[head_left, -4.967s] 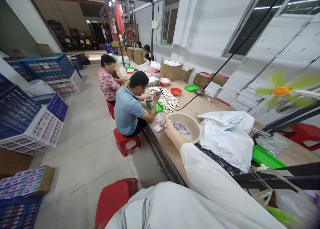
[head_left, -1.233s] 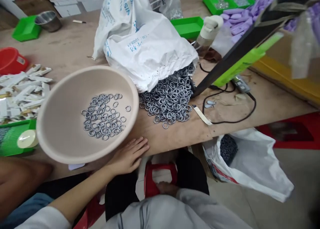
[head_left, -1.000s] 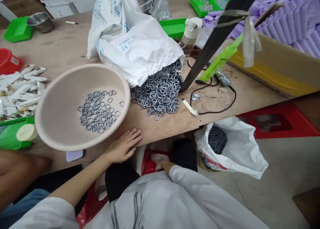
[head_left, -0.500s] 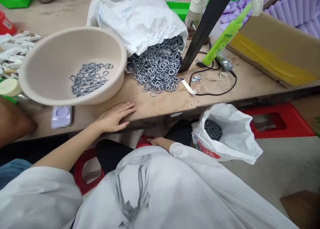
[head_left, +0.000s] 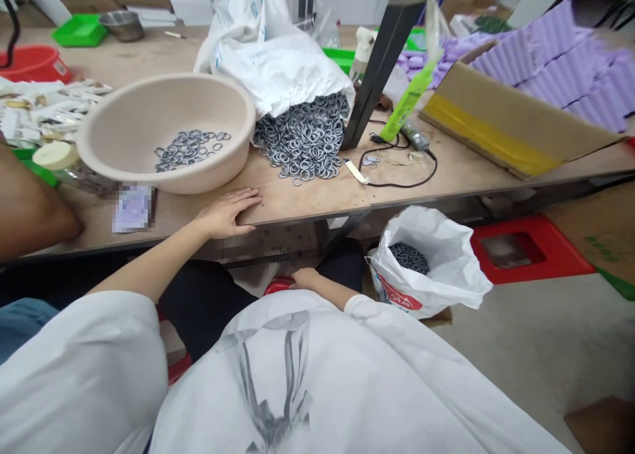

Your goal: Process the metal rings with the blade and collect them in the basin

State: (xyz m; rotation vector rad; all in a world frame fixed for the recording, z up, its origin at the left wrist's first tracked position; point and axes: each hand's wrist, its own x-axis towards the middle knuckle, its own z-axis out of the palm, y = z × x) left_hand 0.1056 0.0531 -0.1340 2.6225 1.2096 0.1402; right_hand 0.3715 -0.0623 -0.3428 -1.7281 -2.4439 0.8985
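Observation:
My left hand (head_left: 229, 214) lies flat on the front edge of the wooden table (head_left: 307, 206), fingers stretched out and holding nothing. Just beyond it stands a large beige basin (head_left: 208, 176) with grey metal rings (head_left: 186, 148) at its bottom. Low between my legs, my right hand (head_left: 306, 278) is closed at the edge of a red stool (head_left: 278, 285); its fingertips are partly hidden. A heap of the same rings (head_left: 305, 139) spills from a white sack (head_left: 282, 57) onto the table, to the right of the basin.
An open white bag (head_left: 446, 255) with more rings stands low at my right, near another red stool (head_left: 560, 249). A dark post (head_left: 377, 70), a black cable (head_left: 401, 185) and a carton (head_left: 496, 130) of purple pieces are on the right. A person's arm (head_left: 34, 202) is at left.
The view has tilted up and shifted, showing more of the table's far side. My left hand still rests on the table edge and my right hand stays at the stool.

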